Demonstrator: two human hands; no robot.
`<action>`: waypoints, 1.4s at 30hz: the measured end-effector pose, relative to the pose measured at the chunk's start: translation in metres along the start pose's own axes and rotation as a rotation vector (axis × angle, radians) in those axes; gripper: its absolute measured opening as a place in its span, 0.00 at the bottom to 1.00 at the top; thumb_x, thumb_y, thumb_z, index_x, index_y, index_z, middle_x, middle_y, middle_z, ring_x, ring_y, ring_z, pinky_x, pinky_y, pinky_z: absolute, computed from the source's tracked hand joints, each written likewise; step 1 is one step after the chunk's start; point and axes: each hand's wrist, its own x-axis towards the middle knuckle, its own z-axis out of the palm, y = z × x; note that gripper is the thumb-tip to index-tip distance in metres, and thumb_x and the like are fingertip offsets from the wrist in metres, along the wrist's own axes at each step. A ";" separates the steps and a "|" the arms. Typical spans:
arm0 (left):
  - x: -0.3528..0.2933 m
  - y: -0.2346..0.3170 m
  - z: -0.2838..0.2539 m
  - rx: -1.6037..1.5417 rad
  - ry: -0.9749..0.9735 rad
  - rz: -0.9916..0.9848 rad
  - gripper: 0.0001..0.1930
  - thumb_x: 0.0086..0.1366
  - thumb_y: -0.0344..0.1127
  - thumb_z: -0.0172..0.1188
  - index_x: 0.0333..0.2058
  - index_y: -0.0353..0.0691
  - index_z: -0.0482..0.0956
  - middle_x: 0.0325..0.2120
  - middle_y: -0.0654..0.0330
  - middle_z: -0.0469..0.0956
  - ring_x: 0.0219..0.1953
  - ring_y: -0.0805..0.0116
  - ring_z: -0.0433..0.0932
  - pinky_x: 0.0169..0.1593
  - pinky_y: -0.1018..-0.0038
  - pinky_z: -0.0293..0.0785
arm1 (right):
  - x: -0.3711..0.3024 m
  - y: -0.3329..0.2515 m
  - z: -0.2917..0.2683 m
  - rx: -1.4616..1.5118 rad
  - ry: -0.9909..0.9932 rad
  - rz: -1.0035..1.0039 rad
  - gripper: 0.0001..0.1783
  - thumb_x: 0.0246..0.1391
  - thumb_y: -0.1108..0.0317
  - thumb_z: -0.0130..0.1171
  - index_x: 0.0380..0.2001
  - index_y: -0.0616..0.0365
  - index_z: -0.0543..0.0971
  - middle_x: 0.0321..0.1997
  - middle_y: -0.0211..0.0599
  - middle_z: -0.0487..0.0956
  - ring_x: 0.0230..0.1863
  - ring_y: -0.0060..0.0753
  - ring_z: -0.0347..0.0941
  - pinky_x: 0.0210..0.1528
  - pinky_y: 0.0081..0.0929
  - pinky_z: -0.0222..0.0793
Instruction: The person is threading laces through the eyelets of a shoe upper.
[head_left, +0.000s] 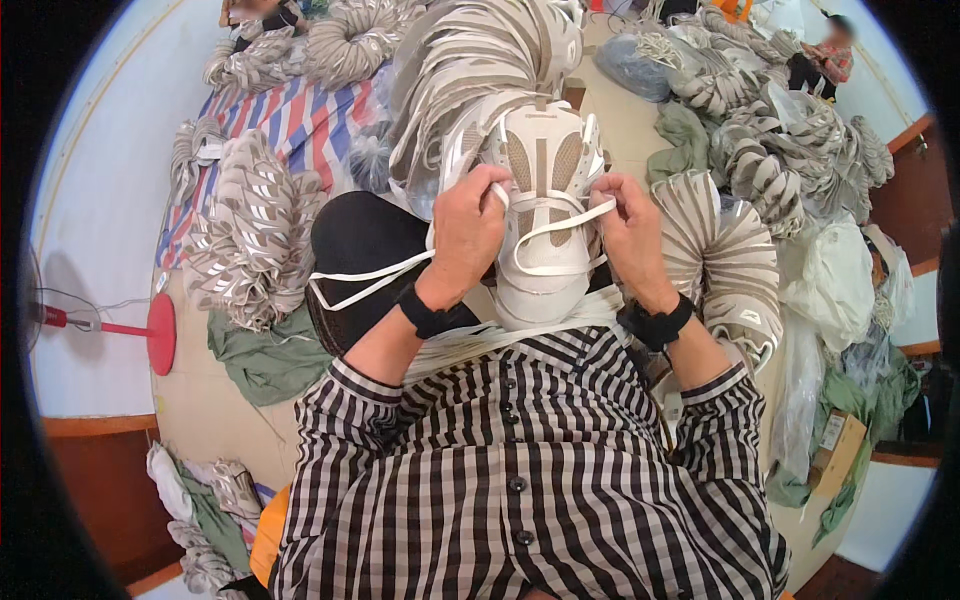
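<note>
A white and beige shoe upper (548,170) stands in front of me, toe end pointing away, resting on my lap. A flat white lace (560,225) runs across it. My left hand (466,232) pinches the lace at the upper's left edge, and a loose length of lace (365,280) trails left over my dark trouser knee (360,245). My right hand (628,235) pinches the other lace end at the upper's right edge. Both wrists wear black bands. My black and white striped shirt fills the lower picture.
Stacked rows of matching shoe uppers (255,235) lie all around on the floor, also at right (735,255) and ahead (470,60). A striped tarp (300,115), green cloths (265,360), clear bags, a red fan base (160,333), and a seated person at far top right (825,55).
</note>
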 end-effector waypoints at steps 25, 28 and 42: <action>-0.032 -0.015 0.008 -0.357 0.070 -0.268 0.05 0.65 0.26 0.52 0.38 0.35 0.75 0.24 0.65 0.77 0.18 0.86 0.64 0.21 0.87 0.59 | -0.010 -0.009 0.001 -0.218 -0.097 -0.240 0.05 0.54 0.78 0.53 0.35 0.62 0.74 0.26 0.39 0.75 0.26 0.30 0.70 0.30 0.24 0.65; -0.030 -0.013 0.007 -0.316 0.063 -0.220 0.05 0.65 0.26 0.52 0.38 0.35 0.75 0.24 0.65 0.77 0.18 0.87 0.64 0.20 0.87 0.59 | -0.007 -0.014 -0.001 -0.131 -0.069 -0.094 0.04 0.54 0.77 0.53 0.34 0.61 0.74 0.27 0.44 0.75 0.27 0.40 0.72 0.31 0.28 0.67; -0.029 -0.019 0.009 -0.372 0.042 -0.224 0.05 0.65 0.27 0.53 0.38 0.35 0.75 0.24 0.65 0.76 0.18 0.86 0.65 0.20 0.87 0.59 | 0.002 -0.015 0.000 -0.356 -0.112 -0.344 0.12 0.44 0.82 0.52 0.35 0.60 0.73 0.31 0.44 0.76 0.34 0.48 0.74 0.35 0.37 0.69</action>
